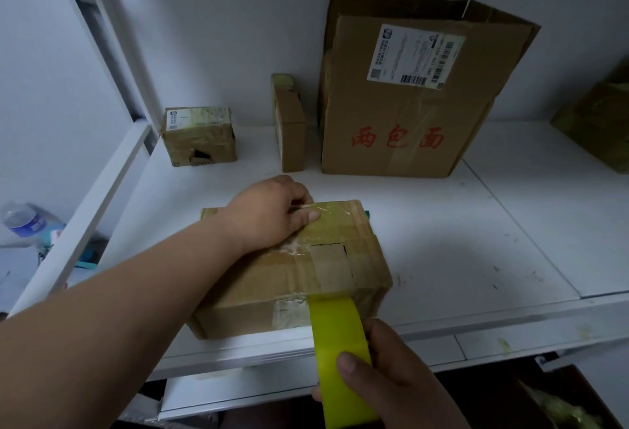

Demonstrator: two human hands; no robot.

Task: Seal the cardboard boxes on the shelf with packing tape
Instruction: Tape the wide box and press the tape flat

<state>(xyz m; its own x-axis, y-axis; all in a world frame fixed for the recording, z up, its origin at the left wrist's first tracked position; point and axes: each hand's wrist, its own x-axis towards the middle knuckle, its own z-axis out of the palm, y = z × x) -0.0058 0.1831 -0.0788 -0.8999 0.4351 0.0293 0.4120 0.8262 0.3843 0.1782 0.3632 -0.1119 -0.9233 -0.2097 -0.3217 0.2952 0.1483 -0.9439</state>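
On the shelf, a flat box lies in front; three boxes stand behind.

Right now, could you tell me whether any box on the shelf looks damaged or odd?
Yes. The small box at the back left has a torn hole low on its front. The big box with red writing stands with its top flap up, unsealed.
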